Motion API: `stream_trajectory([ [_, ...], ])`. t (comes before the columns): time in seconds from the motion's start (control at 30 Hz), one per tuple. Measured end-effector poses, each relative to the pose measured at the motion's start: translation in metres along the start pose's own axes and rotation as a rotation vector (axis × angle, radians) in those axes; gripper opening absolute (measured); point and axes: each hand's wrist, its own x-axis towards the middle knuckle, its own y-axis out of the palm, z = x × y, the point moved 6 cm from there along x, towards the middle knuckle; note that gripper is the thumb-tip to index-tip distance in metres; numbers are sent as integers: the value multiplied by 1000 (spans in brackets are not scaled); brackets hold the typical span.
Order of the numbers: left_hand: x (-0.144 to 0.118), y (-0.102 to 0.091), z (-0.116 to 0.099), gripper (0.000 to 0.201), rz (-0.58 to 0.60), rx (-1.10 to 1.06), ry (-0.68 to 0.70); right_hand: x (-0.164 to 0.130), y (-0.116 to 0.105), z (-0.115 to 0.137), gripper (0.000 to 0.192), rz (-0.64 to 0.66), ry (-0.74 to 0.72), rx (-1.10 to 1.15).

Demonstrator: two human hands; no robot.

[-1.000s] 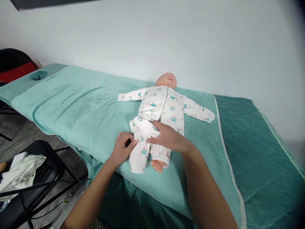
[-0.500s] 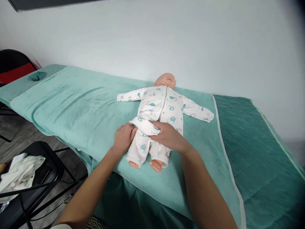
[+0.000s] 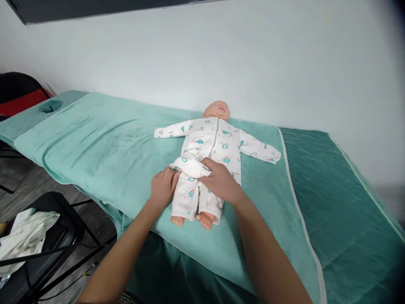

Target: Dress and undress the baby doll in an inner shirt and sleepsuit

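Note:
A baby doll (image 3: 216, 109) lies on its back on a teal towel (image 3: 104, 143), head toward the wall. It wears a white printed romper (image 3: 215, 141) with sleeves spread out to both sides. My left hand (image 3: 163, 188) presses against the doll's hip and pinches the bunched waist fabric. On the other side, my right hand (image 3: 220, 179) grips the same rolled fabric over the doll's lap. Both bare feet (image 3: 191, 220) stick out of the trouser legs near the towel's front edge.
The towel covers a massage table with a darker teal quilted cover (image 3: 341, 198) on the right. A black chair (image 3: 38, 249) with white cloth (image 3: 27, 234) stands at lower left. Another dark chair with a red part (image 3: 17, 95) is at far left. A white wall runs behind.
The romper leg has been drawn up, so the doll's second foot now shows. My left hand moved from beside the leg up to the waist fabric.

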Motion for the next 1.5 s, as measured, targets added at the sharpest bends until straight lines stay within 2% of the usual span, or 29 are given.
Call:
stream_trajectory([
  [0.1, 7, 0, 12, 26, 17, -271, -170, -4, 1, 5, 20, 61, -48, 60],
  [0.2, 19, 1, 26, 24, -59, -488, -333, -8, -3, 11, 32, 65, -89, 148],
  [0.27, 32, 5, 33, 23, -118, -636, -390, -11, -8, 14, 29, 40, -125, 226],
  [0.33, 47, 14, 37, 22, -132, -810, -421, -13, -18, 14, 18, -60, -177, 302],
  [0.43, 68, 31, 35, 18, -6, -991, -450, -17, -45, 3, 16, -423, -203, 208],
  [0.5, 76, 39, 29, 19, 123, -998, -409, -17, -56, -6, 15, -584, -150, -19],
  [0.53, 78, 40, 25, 20, 166, -982, -362, -15, -57, -9, 19, -589, -119, -142],
  [0.63, 79, 35, 14, 27, 215, -929, -167, -7, -48, -15, 39, -443, -61, -436],
  [0.73, 77, 31, 4, 35, 301, -864, -15, -7, -36, -13, 47, -341, -55, -602],
  [0.87, 79, 31, -10, 49, 442, -728, 78, -9, -28, -7, 32, -337, -22, -697],
  [0.97, 86, 31, -20, 54, 462, -579, 115, -8, -28, -3, 12, -380, -18, -684],
  [1.07, 95, 31, -27, 48, 383, -463, 167, -7, -33, -3, 7, -436, -26, -558],
  [1.13, 100, 33, -24, 31, 291, -513, 130, -7, -37, -7, 13, -471, -8, -411],
  [1.2, 105, 36, -7, 15, 163, -665, -62, -8, -42, -15, 18, -511, 47, -231],
  [1.33, 101, 49, 42, 36, -135, -1087, -572, -10, -47, -37, 26, -624, 166, 146],
  [1.4, 98, 55, 56, 43, -213, -1225, -683, -9, -49, -46, 28, -679, 198, 312],
  [1.5, 94, 54, 66, 45, -268, -1230, -676, -8, -57, -57, 28, -783, 204, 443],
])
